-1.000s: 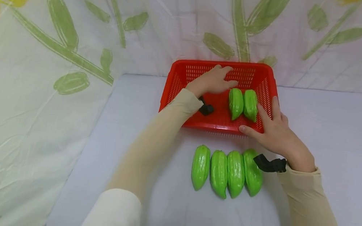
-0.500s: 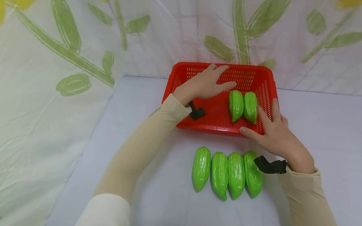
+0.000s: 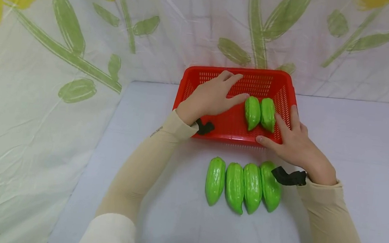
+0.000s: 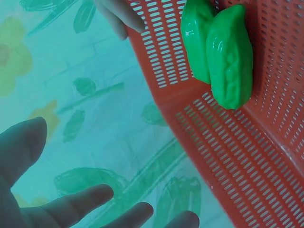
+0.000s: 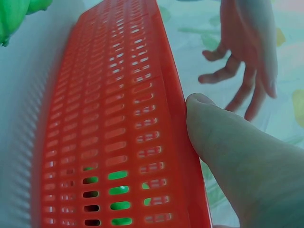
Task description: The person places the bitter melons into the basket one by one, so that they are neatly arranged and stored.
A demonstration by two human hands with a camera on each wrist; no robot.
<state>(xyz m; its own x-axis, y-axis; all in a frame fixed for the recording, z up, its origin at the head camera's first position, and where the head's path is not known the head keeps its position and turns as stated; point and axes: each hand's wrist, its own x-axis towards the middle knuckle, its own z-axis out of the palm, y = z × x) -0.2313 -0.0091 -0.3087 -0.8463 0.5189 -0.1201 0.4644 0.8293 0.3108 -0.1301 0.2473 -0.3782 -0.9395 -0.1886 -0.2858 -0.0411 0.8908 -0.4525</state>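
A red plastic basket [image 3: 233,137] stands at the back of the table with two glossy green vegetables [image 3: 260,114], shaped like bitter melons, side by side in its right part. Over the basket's left part hovers my left hand [image 3: 211,93], fingers spread and holding nothing; its thumb tip is near the left vegetable. My right hand [image 3: 294,145] rests at the front right corner, fingers stretched. Its thumb [image 5: 213,123] touches the front rim, and its index fingertip comes close to the right vegetable. Whether they touch is unclear.
Several more green vegetables [image 3: 252,187] lie in a row on the white table in front of the basket. A white curtain [image 3: 175,29] with yellow flowers and green leaves hangs behind and to the left.
My left hand has drawn back a little to the left and toward me over the basket. My right hand and the vegetables stay in place.
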